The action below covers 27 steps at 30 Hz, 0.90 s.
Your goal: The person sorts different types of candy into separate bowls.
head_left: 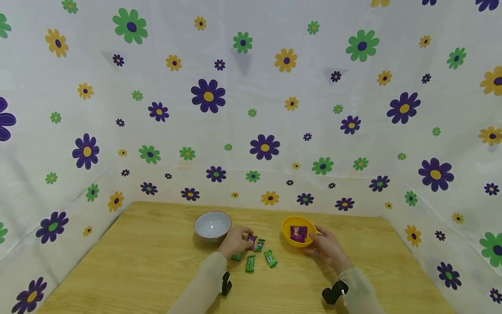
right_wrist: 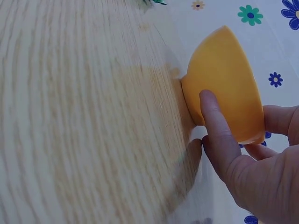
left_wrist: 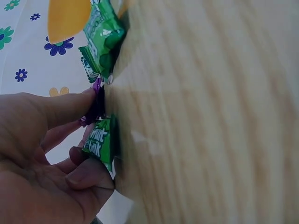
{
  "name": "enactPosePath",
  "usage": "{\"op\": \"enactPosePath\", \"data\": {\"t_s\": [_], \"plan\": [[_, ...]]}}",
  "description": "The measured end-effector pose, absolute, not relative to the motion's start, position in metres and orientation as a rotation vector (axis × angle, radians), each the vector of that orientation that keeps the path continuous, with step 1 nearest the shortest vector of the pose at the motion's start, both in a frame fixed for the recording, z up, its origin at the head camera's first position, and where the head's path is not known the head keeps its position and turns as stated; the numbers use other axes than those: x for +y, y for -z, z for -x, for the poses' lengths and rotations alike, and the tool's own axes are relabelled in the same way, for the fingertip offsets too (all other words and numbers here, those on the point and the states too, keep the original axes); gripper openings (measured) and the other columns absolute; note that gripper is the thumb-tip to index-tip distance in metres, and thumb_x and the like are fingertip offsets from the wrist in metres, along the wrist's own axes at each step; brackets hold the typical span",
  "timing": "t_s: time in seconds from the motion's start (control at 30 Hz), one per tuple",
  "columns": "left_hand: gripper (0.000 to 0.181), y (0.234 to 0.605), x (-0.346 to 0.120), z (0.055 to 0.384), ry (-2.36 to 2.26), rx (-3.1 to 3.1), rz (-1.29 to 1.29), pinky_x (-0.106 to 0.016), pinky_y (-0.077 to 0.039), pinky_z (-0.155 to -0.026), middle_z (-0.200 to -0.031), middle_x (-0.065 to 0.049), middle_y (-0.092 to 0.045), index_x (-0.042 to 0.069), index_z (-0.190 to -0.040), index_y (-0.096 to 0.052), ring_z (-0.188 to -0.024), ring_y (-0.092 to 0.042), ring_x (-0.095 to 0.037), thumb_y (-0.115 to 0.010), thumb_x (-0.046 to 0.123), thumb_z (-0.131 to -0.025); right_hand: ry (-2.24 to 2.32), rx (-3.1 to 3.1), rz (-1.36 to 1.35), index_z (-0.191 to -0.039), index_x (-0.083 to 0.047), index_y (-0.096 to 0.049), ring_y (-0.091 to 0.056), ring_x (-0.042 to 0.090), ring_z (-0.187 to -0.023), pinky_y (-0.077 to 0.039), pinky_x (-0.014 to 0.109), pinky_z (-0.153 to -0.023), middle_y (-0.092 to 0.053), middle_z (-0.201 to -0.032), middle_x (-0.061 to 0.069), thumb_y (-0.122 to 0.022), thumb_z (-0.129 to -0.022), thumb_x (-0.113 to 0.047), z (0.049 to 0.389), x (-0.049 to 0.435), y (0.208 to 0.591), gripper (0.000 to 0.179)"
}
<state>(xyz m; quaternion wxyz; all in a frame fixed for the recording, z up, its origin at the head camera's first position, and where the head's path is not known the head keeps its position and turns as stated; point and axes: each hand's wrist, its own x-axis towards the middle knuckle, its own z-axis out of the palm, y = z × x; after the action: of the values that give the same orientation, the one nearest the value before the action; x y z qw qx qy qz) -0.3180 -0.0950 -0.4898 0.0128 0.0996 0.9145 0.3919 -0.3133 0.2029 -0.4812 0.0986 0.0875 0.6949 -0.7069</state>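
Purple packet (head_left: pixel 252 241) between bent left fingers (left_wrist: pixel 70 109)

Fingers (left_wrist: pixel 70 106) pinch purple candy (left_wrist: pixel 97 103); green candies (left_wrist: pixel 103 39) near, on tabletop (left_wrist: pixel 201 116).

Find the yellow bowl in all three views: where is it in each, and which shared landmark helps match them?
Head: yellow bowl below centre, slightly right.
Left wrist: yellow bowl at upper left, cut off by the top edge.
Right wrist: yellow bowl right of centre, seen from the side.
Shared landmark: the table, visible in all three.
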Motion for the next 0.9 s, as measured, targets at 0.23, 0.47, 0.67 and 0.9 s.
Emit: {"op": "enactPosePath", "data": {"t_s": [0.23, 0.47, 0.67, 0.9], "plan": [[0.022, 0.4912, -0.0941, 0.3199, -1.173, 2.876, -0.275, -0.035, -0.05, -0.073, -0.096, -0.009, -0.066, 0.002, -0.106, -0.072, -0.084, -0.056, -0.019, -0.073, 0.007, -0.085, 2.104, 2.045, -0.227, -0.153, -0.004, -0.026, -0.049, 0.044, -0.125, -0.056, 0.043, -0.087, -0.032, -0.149, 0.031, -0.05, -0.102, -0.011, 0.3131, 0.2021, 0.4824, 0.056], [0.017, 0.4842, -0.0909, 0.3197, -1.175, 2.881, -0.239, -0.032, -0.046, -0.068, -0.092, -0.008, -0.065, 0.001, -0.101, -0.073, -0.079, -0.053, -0.017, -0.073, 0.008, -0.086, 2.117, 2.046, -0.239, -0.153, -0.004, -0.027, -0.05, 0.042, -0.125, -0.056, 0.044, -0.088, -0.034, -0.149, 0.031, -0.048, -0.102, -0.01, 0.3151, 0.2032, 0.4813, 0.055], [0.017, 0.4849, -0.0887, 0.3219, -1.128, 2.904, -0.216, -0.033, -0.05, -0.071, -0.094, -0.009, -0.068, 0.0, -0.099, -0.073, -0.081, -0.056, -0.017, -0.073, 0.012, -0.087, 2.115, 2.058, -0.205, -0.152, -0.003, -0.028, -0.049, 0.043, -0.126, -0.056, 0.043, -0.088, -0.034, -0.149, 0.031, -0.047, -0.103, -0.01, 0.3162, 0.2039, 0.48, 0.054], [0.023, 0.4928, -0.0909, 0.3206, -1.057, 2.957, -0.281, -0.023, -0.036, -0.052, -0.065, 0.001, -0.059, 0.007, -0.072, -0.072, -0.057, -0.044, -0.011, -0.066, 0.016, -0.093, 2.106, 2.062, -0.217, -0.152, -0.003, -0.028, -0.053, 0.041, -0.122, -0.056, 0.043, -0.088, -0.036, -0.148, 0.031, -0.048, -0.102, -0.01, 0.3125, 0.2055, 0.4829, 0.054]]}}
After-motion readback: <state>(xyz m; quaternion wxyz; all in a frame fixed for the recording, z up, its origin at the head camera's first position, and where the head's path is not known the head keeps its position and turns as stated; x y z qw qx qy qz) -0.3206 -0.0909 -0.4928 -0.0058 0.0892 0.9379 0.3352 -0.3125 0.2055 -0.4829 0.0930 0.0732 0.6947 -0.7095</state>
